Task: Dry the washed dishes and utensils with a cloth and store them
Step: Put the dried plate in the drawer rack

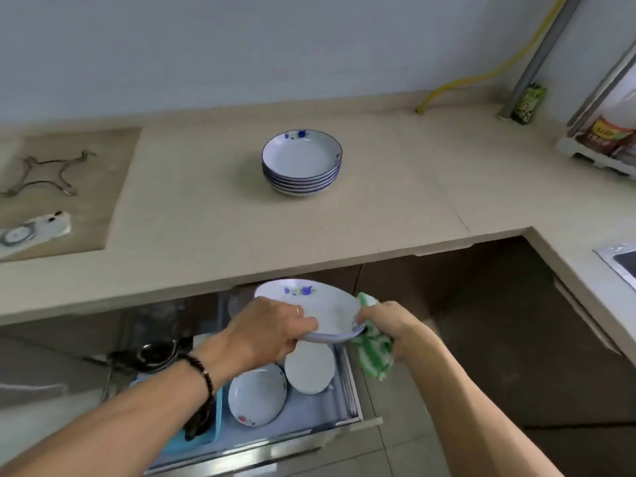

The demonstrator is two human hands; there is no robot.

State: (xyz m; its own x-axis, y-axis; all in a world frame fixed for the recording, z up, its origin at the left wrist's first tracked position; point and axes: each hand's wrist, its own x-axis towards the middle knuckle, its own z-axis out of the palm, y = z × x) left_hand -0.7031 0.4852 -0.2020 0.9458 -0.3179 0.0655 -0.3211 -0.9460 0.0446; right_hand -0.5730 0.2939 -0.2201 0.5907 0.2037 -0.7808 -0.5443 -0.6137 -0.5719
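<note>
The left hand [266, 330] is gripping the near-left rim of a shallow white ceramic plate with a blue flower print [311, 309], thumb lying over the inside and the other fingers curled beneath. The plate is hanging in the air directly above the open pull-out drawer with a metal rack [339, 413], well below the edge of the pale beige surface [206, 215]. It is tilting, its far rim raised and its near rim dipping toward the drawer, hollow side facing up. Being round, it has no real long axis; its face is sloping down toward the person.

Below it, two small white dishes [257, 394] are leaning in the rack, so the free slot appears to lie straight down from the fingers.

On the right, the right hand [395, 327] is pinching the plate's right rim with its fingertips while clutching a green-and-white checked cloth [373, 352] in the palm. Both hands are equally near the plate.

Farther back, a stack of matching blue-rimmed plates [302, 163] is waiting on the surface.
</note>
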